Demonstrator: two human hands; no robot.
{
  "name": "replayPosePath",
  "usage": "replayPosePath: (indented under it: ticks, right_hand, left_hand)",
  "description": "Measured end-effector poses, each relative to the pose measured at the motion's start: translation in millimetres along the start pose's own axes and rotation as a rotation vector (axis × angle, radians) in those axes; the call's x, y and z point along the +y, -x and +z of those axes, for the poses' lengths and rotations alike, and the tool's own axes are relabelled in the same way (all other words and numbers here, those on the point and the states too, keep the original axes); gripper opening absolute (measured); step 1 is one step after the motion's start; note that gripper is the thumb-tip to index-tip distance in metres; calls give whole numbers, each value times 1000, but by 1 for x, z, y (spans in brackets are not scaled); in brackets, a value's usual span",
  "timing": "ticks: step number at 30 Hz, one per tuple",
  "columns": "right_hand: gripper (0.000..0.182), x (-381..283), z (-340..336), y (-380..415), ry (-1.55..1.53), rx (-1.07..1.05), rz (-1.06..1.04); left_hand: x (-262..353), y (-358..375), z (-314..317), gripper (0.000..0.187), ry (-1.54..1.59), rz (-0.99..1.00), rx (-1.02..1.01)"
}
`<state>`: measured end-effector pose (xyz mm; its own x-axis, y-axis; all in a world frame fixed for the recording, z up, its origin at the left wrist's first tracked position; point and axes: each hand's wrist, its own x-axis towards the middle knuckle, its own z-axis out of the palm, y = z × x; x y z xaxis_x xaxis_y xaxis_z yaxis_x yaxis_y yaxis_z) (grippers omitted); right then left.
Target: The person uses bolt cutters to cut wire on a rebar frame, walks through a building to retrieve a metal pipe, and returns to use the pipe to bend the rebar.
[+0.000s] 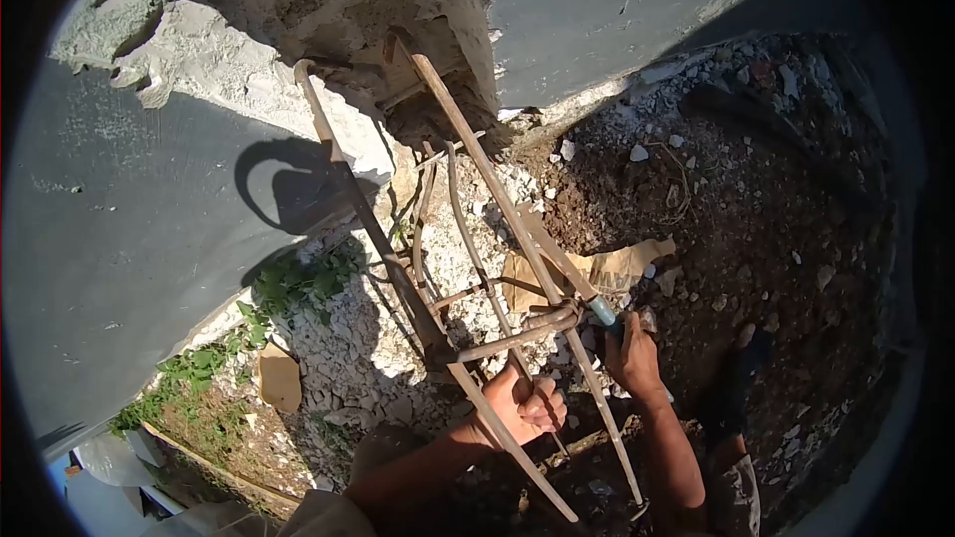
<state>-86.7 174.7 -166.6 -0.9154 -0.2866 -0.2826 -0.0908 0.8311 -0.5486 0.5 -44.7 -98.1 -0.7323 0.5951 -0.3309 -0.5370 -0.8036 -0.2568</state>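
Left hand (524, 403) clenched around a thin rebar (476, 249) just under the stirrup (517, 328); right hand (631, 355) fingers closed on a blue-handled tool (600, 310) touching the stirrup's right end; bars' long axes running up toward the broken concrete column (328, 10)

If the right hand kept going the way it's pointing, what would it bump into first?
Probably the rusty tie wrapped round the rebar. The right hand aims a blue-handled tool up-left at it, though depth is unclear.
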Motion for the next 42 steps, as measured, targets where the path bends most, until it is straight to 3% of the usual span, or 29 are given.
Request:
replayPosePath:
  ticks: [2,3,7,11,18,21,24,25,29,31,34,36,40,41,42]
  right_hand:
    - [20,-45,-29,-2,-170,0,54]
    - [19,-55,-37,-8,-201,15,-18]
    - [22,-83,-48,-33,-100,-64,-30]
    - [27,-78,-34,-44,-305,-64,-165]
    - [33,-77,-28,-48,-147,26,-201]
    - [38,-70,-27,-51,-302,-29,-275]
    - [39,-68,-24,-53,-566,-132,-121]
    - [35,-91,-45,-55,-715,-269,61]
    - [32,-77,-31,-73,-743,-297,4]
    - [30,-75,-30,-79,-745,-354,98]
    - [30,-74,-23,-91,-668,-291,-2]
    - [33,-73,-34,-100,-667,-416,173]
    - [52,-88,-57,-108,-485,-460,159]
    - [59,-79,-57,-113,-456,-485,60]
    - [53,-81,-63,-118,-383,-454,28]
  left_hand:
    - [1,0,3,70,-22,-1,-12]
    - [0,0,0,70,-40,1,-2]
    - [0,0,2,68,-27,4,13]
    - [-1,-1,1,67,-1,9,-31]
    - [-1,1,2,66,-4,19,-22]
    - [-1,2,3,66,-21,21,-15]
    - [-1,4,2,66,6,10,40]
    - [-2,3,0,66,14,5,48]
    - [-2,3,-3,66,16,7,11]
    - [-1,2,-3,67,-7,15,-29]
    - [-3,2,-2,67,-10,23,4]
    - [-3,1,-5,67,15,2,-13]
    - [-3,3,-4,67,6,16,35]
    - [-3,2,-5,68,17,17,-23]
    - [-3,1,-6,68,19,16,-18]
